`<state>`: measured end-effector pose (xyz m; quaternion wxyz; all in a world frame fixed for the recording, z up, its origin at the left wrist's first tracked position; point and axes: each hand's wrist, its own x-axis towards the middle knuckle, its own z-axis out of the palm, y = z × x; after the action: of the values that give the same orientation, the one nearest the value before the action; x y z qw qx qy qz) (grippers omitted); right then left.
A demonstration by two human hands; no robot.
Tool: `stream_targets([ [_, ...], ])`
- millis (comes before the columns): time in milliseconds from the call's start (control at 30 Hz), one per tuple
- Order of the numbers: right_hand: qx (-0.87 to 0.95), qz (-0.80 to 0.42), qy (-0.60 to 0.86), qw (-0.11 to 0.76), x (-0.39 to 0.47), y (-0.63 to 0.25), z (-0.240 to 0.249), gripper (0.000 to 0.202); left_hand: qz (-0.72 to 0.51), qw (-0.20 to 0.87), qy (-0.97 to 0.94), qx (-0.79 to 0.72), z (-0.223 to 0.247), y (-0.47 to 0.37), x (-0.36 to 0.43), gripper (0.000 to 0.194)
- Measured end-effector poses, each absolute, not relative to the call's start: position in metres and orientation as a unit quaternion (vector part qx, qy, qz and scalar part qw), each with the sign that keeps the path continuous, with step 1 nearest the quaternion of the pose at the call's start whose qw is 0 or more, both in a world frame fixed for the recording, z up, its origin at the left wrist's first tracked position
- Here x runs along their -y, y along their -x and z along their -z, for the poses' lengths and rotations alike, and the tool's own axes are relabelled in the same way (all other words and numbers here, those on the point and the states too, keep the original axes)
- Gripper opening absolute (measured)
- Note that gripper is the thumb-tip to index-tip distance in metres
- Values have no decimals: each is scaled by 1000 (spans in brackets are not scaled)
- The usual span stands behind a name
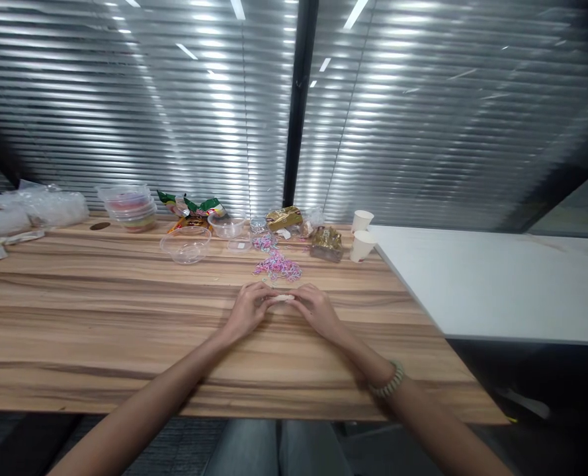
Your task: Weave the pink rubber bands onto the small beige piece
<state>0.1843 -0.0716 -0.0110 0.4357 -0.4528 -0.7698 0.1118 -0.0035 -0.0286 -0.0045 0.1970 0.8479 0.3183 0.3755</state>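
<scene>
A small, narrow whitish piece [282,298] is pinched between my two hands, just above the table; its exact kind is too small to make out. My left hand [248,309] grips its left end with thumb and fingertips. At the right end, the fingers of my right hand [318,309] are closed on it in the same way. Just beyond my fingertips lies a loose pile of small pink, purple and pale blue rings [278,266], with a smaller heap of them [265,242] behind it.
Along the back of the wooden table [100,330] stand stacked plastic tubs [129,208], clear bowls [186,246], snack packets [194,206], gold wrapped packs [326,243] and two paper cups [362,246]. Plastic bags [45,203] lie far left. A white table [492,284] adjoins on the right.
</scene>
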Motion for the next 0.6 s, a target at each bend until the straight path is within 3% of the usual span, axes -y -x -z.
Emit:
stream_targets([
  [300,795,-128,435,403,75,-185,8,14,-353,220,-854,-313,7,6,24,12],
  [600,781,-133,437,427,74,-184,7,12,-388,286,-828,-286,-3,3,31,17],
])
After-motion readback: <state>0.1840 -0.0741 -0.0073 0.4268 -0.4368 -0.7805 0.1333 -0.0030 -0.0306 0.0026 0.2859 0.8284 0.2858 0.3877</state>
